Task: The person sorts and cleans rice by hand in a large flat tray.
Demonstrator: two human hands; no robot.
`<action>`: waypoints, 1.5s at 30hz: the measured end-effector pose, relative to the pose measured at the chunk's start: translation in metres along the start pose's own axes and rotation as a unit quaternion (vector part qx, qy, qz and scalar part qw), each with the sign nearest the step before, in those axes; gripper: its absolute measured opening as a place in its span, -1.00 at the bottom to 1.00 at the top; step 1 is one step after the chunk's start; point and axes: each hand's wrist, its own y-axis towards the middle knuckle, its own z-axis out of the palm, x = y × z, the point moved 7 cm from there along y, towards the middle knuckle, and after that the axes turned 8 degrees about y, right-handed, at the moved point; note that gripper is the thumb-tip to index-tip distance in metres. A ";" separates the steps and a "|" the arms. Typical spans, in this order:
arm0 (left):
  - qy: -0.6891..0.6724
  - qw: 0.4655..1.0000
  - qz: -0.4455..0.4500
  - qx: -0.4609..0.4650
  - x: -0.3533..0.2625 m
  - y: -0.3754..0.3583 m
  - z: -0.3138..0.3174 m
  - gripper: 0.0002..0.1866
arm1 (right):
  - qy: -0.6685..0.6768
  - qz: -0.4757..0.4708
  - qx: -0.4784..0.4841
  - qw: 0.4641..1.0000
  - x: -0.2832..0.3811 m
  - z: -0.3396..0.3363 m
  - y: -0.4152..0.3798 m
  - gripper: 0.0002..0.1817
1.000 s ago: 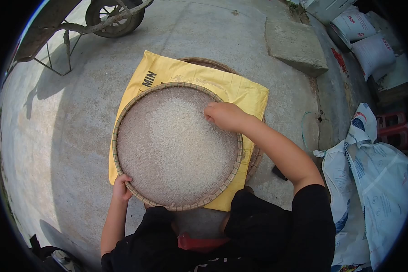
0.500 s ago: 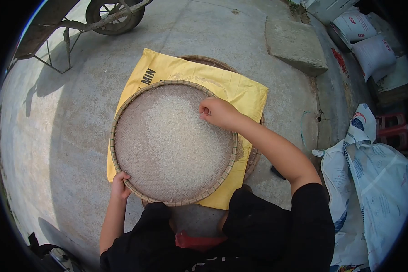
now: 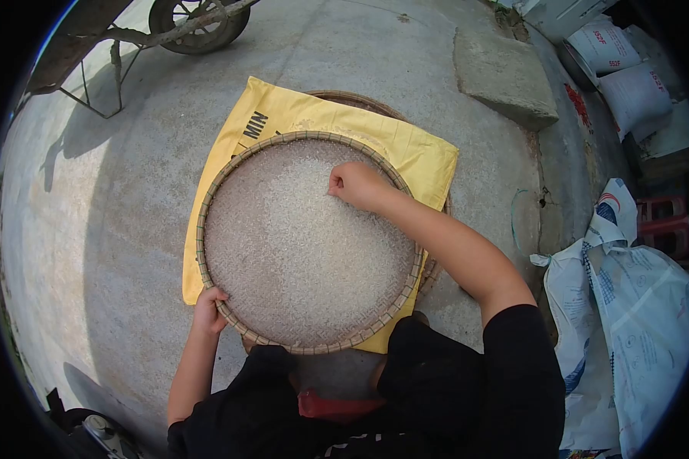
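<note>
A round woven winnowing basket (image 3: 230, 314) with a bamboo rim is held in front of me, over a yellow sack (image 3: 429, 164). White rice grains (image 3: 314, 245) lie spread across its weave, thickest from the middle toward the right. My left hand (image 3: 209, 308) grips the rim at the lower left, thumb over the top. Above the upper part of the rice is my right hand (image 3: 354, 186), its fingertips pinched together. Whatever may sit between those fingertips is too small to make out.
Under the yellow sack, another round basket (image 3: 360, 102) shows its edge. A wheelbarrow (image 3: 119, 76) stands at the upper left. A concrete ramp (image 3: 505, 76) lies at the upper right. White sacks (image 3: 643, 321) fill the right side, near red plastic stools (image 3: 662, 214).
My right hand has shifted slightly left over the rice. The winnowing basket has moved a little to the right and nearer, with my left hand still on its rim.
</note>
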 end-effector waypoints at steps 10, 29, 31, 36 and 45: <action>0.002 1.000 -0.002 0.005 0.004 0.000 0.000 -0.31 | 0.022 -0.022 0.004 1.000 -0.005 -0.012 -0.009 -0.88; 0.005 1.000 0.010 -0.025 0.004 -0.003 -0.019 -0.34 | -0.085 0.155 0.195 0.965 -0.062 -0.069 -0.103 -0.81; 0.003 1.000 0.008 -0.019 0.005 -0.003 -0.020 -0.32 | -0.088 0.182 0.217 0.955 -0.069 -0.060 -0.108 -0.80; 0.000 0.999 0.015 -0.042 0.004 -0.004 -0.028 -0.34 | -0.097 0.160 0.198 0.962 -0.058 -0.059 -0.103 -0.81; -0.009 0.999 0.012 -0.036 0.001 -0.003 -0.022 -0.33 | -0.046 -0.049 0.015 0.998 0.006 -0.039 -0.056 -0.89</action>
